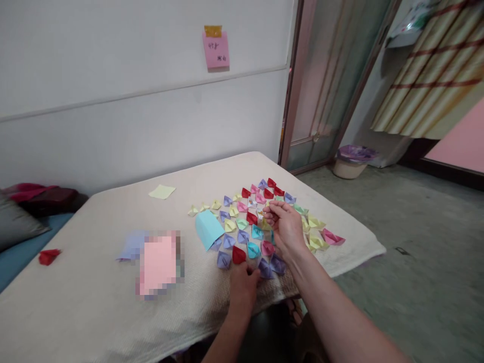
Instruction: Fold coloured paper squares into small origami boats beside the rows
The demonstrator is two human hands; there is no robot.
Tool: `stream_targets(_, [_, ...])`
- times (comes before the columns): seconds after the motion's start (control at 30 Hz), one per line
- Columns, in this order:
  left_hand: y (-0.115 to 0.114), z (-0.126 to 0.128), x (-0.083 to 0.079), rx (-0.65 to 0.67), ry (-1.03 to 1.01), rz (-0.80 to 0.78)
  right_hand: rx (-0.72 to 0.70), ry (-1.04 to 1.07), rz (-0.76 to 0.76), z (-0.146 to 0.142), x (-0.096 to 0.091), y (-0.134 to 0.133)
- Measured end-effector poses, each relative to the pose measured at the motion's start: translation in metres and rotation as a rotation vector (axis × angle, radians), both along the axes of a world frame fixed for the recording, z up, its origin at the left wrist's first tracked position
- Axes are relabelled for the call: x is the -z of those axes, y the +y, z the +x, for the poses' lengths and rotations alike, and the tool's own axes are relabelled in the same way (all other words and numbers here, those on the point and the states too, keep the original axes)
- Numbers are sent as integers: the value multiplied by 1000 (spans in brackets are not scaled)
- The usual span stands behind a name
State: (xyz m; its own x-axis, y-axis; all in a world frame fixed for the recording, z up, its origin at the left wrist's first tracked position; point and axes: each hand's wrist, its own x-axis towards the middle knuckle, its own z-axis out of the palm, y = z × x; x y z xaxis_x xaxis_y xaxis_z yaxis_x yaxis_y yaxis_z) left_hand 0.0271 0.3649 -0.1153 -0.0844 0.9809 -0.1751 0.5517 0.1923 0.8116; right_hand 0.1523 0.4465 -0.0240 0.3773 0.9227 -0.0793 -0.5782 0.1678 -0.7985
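Note:
Several small folded paper boats [260, 222] in red, pink, yellow, purple and teal lie in rows on a cream cloth-covered table [94, 302]. My right hand [285, 229] hovers over the middle of the rows, fingers curled in a pinch on something I cannot make out. My left hand [242, 287] rests at the table's near edge, fingertips touching a red boat [238, 255] and close to a purple boat [224, 259]. A light-blue paper sheet [207, 228] lies partly under the boats on the left.
A yellow note [162, 191], a lavender sheet [130, 246] and a blurred pink patch [159, 263] lie on the table. A red boat [48, 256] sits on blue bedding at the left. A pink note [216, 49] hangs on the wall. A basin [353, 161] stands on the floor.

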Motion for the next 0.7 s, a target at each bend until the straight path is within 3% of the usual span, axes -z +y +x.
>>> stream_targets(0.17, [-12,-13,-10,58,142,100,12,-5,4,6,-1,2])
stream_targets(0.37, [-24,-10,-22,308,301,98,-51,-56,10,-10,-1,-4])
stream_targets(0.47, [-26,-12,-46,293,307,114,-108,-116,16,-25,-1,-9])
stream_targets(0.6, [-51,-38,-95,155,-40,265,-179,-221,22,-55,3,-27])
stream_targets(0.63, [-61,-47,-105,120,-103,252,-231,-268,28,-65,6,-35])
stream_targets(0.7, [-82,-63,-118,58,-155,195,-446,-562,110,-91,15,-56])
